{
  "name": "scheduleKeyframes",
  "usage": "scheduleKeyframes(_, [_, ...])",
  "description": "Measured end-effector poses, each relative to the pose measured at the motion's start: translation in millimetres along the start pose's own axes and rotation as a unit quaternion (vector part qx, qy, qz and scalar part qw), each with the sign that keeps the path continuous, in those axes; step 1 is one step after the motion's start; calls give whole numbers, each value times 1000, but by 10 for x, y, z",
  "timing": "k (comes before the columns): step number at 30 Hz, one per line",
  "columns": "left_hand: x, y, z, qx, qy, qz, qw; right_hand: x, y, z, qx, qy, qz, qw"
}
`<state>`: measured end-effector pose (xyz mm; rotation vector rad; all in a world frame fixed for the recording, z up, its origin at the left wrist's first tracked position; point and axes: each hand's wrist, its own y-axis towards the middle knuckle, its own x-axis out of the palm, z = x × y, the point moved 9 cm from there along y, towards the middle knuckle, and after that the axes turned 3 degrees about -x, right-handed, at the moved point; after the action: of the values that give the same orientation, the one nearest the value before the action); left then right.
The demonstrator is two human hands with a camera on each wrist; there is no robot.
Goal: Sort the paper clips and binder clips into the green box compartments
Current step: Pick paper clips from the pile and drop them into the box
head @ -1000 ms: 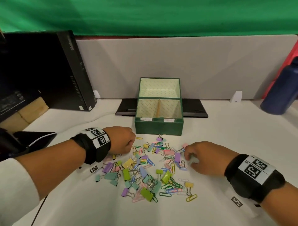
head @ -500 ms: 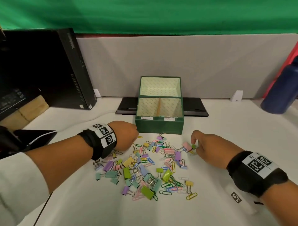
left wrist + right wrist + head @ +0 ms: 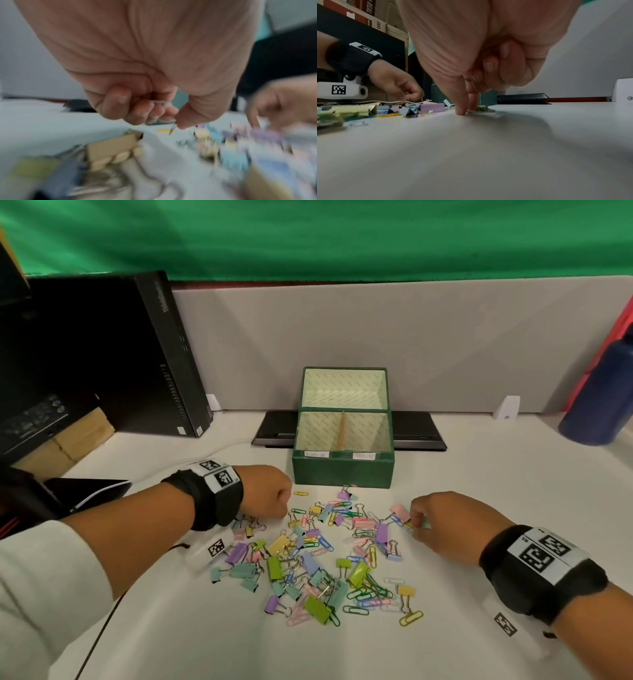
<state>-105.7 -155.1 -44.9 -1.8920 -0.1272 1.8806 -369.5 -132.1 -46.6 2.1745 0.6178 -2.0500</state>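
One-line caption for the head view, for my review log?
Both hands, left hand and right hand, pick at scattered pastel clips before the open, empty green box.

Clip pile (image 3: 325, 556) before box (image 3: 342, 470), between hands.

table (image 3: 479, 491): smooth matt | green box (image 3: 342, 472): paper-lined | divider (image 3: 341, 430): wood

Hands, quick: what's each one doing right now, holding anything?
Left hand: fingers curled into a fist around a few clips, one wire tip poking out below.
Right hand: fingertips down at a small clip on the table; whether it is gripped cannot be told.
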Motion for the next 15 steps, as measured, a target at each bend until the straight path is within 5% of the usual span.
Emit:
scheduleKeyframes(3, [-192,10,-135,-26,-167,52,984,29,18,-11,-8,-5,-3,1000])
scheduleKeyframes(8, [-80,65,-178,-92,-351,-3,932,14,1,-25,-16,-2,5,1000])
scheduleKeyframes(12, [-148,168,16,-29,-179,55,982,41,23,-2,-12,5,0,1000])
scheduleKeyframes(15, [-126,176,36,-22,-94,75,992,92,39,2,-9,8,-17,1000])
